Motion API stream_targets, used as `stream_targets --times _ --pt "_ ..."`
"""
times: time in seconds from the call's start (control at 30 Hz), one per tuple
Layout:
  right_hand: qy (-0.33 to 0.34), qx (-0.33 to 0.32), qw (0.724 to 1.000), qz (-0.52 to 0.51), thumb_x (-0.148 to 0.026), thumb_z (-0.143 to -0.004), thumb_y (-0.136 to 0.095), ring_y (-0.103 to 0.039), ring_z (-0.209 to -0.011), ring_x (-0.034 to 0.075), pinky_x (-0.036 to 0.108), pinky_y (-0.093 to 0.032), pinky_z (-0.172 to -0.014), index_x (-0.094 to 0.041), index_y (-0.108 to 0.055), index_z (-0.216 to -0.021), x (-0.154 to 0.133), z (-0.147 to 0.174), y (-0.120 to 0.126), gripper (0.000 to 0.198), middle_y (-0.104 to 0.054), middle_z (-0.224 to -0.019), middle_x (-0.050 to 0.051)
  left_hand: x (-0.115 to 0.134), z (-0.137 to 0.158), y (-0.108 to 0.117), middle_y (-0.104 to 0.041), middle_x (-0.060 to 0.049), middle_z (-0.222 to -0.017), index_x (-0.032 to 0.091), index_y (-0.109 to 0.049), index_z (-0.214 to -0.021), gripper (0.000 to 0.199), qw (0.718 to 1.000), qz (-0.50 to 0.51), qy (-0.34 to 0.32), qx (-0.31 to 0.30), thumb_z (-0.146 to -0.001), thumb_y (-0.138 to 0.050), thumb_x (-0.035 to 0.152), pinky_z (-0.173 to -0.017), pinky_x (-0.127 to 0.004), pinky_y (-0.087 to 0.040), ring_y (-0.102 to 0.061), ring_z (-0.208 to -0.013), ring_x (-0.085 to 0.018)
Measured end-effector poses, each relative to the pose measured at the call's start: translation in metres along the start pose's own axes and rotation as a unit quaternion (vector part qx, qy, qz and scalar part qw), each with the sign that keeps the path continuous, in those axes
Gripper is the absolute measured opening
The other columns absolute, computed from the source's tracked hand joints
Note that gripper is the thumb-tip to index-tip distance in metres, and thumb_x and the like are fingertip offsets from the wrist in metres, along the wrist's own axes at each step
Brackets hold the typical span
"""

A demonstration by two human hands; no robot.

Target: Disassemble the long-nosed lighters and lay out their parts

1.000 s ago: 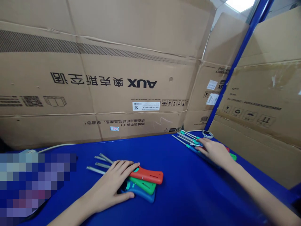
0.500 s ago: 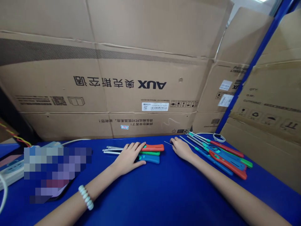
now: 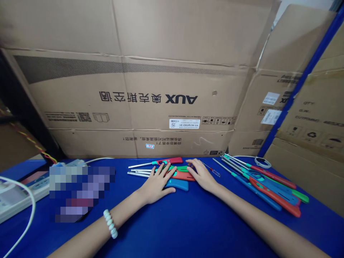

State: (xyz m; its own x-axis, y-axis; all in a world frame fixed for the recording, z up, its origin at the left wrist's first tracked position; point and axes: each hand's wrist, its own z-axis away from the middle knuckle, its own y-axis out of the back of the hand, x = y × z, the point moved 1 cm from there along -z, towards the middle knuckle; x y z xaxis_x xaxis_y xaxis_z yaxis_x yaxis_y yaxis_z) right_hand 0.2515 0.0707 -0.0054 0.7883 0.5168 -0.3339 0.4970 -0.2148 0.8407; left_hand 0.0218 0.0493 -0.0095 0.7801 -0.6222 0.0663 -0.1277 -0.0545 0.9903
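Note:
My left hand [image 3: 153, 183] lies with fingers spread over several long-nosed lighters, their metal tubes pointing left. Under and around its fingers are an orange lighter [image 3: 186, 175], a green lighter [image 3: 184, 168] and a blue lighter [image 3: 180, 185]. Just behind them is a red lighter [image 3: 174, 161]. My right hand [image 3: 203, 176] rests at the handle ends of the orange and green ones, its fingers loosely bent and apart, gripping nothing that I can see. A small screwdriver [image 3: 215, 172] with a clear handle lies beside it on the blue table [image 3: 188, 229].
More long-nosed lighters [image 3: 271, 182] lie in a pile at right, near a round white-rimmed object [image 3: 262, 162]. A power strip [image 3: 16, 206] with a white cable [image 3: 33, 204] and a blurred-out item [image 3: 88, 190] are at left. Cardboard walls [image 3: 150, 122] stand behind.
My right hand has let go of the screwdriver, which now lies on the table, and has moved to the lighters' handle ends. The red lighter now shows behind the group. The view has shifted left.

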Motion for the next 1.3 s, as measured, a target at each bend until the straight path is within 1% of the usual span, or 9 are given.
stream_targets --times 0.17,0.43,0.63,0.8,0.9,1.0,1.13,1.2,1.3 --pt "0.028 -0.006 0.999 -0.035 -0.026 -0.093 -0.048 -0.052 -0.109 0.022 0.038 -0.042 -0.094 -0.022 -0.053 -0.118 -0.010 0.007 -0.012 0.026 -0.054 -0.116 0.008 0.000 0.001 0.002 -0.009 -0.012 -0.155 0.027 -0.015 -0.149 0.073 1.000 0.006 0.007 -0.008 -0.090 -0.037 0.065 -0.107 -0.062 -0.016 -0.008 -0.141 -0.036" --pt "0.031 -0.018 0.999 -0.006 -0.023 -0.090 -0.051 -0.052 -0.110 0.021 0.035 -0.043 -0.092 -0.023 -0.053 -0.116 -0.011 0.010 -0.010 0.026 -0.054 -0.117 0.007 -0.003 0.000 0.001 -0.012 -0.012 -0.155 0.028 -0.023 -0.147 0.072 1.000 0.019 -0.001 0.001 -0.089 -0.040 0.065 -0.107 -0.063 -0.018 -0.010 -0.141 -0.036" --pt "-0.047 -0.007 0.992 0.117 -0.022 -0.093 -0.045 -0.051 -0.108 0.026 0.040 -0.040 -0.092 -0.018 -0.055 -0.116 0.004 0.004 0.009 0.025 -0.057 -0.115 0.012 -0.003 -0.002 0.004 -0.013 -0.010 -0.155 0.028 -0.030 -0.145 0.072 1.000 0.012 -0.006 -0.015 -0.087 -0.042 0.067 -0.107 -0.063 -0.016 -0.010 -0.141 -0.037" --pt "-0.134 -0.035 0.963 0.233 -0.013 -0.089 -0.048 -0.049 -0.112 0.035 0.053 -0.038 -0.092 -0.008 -0.058 -0.113 0.030 0.004 0.026 0.026 -0.056 -0.115 0.023 -0.008 -0.007 0.013 -0.011 -0.013 -0.155 0.025 -0.020 -0.148 0.098 0.999 0.013 0.034 0.011 -0.072 -0.048 0.081 -0.107 -0.064 -0.011 -0.005 -0.140 -0.042" --pt "-0.160 -0.078 0.951 0.254 -0.021 -0.092 -0.053 -0.056 -0.104 0.027 0.047 -0.046 -0.089 -0.011 -0.059 -0.111 0.041 0.004 0.027 0.023 -0.059 -0.114 0.016 -0.010 -0.012 0.011 -0.010 -0.016 -0.154 0.017 -0.013 -0.150 0.103 0.997 0.022 0.077 0.002 -0.075 -0.040 0.082 -0.107 -0.064 -0.013 -0.005 -0.140 -0.043" --pt "-0.159 -0.118 0.951 0.238 -0.032 -0.092 -0.056 -0.059 -0.099 0.020 0.040 -0.051 -0.084 -0.016 -0.056 -0.117 0.052 0.001 0.034 0.030 -0.057 -0.119 0.009 -0.004 -0.017 0.005 -0.011 -0.017 -0.153 0.011 -0.017 -0.149 0.100 0.996 0.029 0.081 -0.014 -0.079 -0.034 0.080 -0.107 -0.063 -0.014 -0.003 -0.139 -0.043" --pt "-0.156 -0.116 0.961 0.196 -0.033 -0.092 -0.055 -0.060 -0.098 0.020 0.041 -0.052 -0.082 -0.017 -0.055 -0.118 0.067 -0.008 0.062 0.030 -0.057 -0.118 0.008 0.020 -0.022 0.001 -0.011 -0.013 -0.154 0.013 -0.022 -0.148 0.097 0.999 0.043 0.010 -0.026 -0.079 -0.038 0.079 -0.109 -0.060 -0.013 -0.003 -0.140 -0.042" --pt "-0.159 -0.087 0.967 0.179 -0.030 -0.093 -0.054 -0.061 -0.093 0.019 0.038 -0.051 -0.080 -0.016 -0.058 -0.112 0.072 -0.013 0.082 0.024 -0.060 -0.111 0.008 0.038 -0.025 0.001 -0.010 -0.013 -0.154 0.014 -0.021 -0.149 0.098 0.994 0.062 -0.077 -0.037 -0.077 -0.042 0.078 -0.110 -0.060 -0.011 -0.004 -0.140 -0.042" --pt "-0.148 -0.024 0.977 0.151 -0.011 -0.089 -0.045 -0.062 -0.081 0.018 0.028 -0.045 -0.072 -0.013 -0.061 -0.095 0.072 -0.018 0.110 0.017 -0.066 -0.084 0.007 0.069 -0.036 -0.001 -0.014 -0.010 -0.154 0.019 -0.020 -0.149 0.093 0.963 0.100 -0.247 -0.046 -0.079 -0.050 0.072 -0.113 -0.056 -0.008 -0.004 -0.141 -0.037"
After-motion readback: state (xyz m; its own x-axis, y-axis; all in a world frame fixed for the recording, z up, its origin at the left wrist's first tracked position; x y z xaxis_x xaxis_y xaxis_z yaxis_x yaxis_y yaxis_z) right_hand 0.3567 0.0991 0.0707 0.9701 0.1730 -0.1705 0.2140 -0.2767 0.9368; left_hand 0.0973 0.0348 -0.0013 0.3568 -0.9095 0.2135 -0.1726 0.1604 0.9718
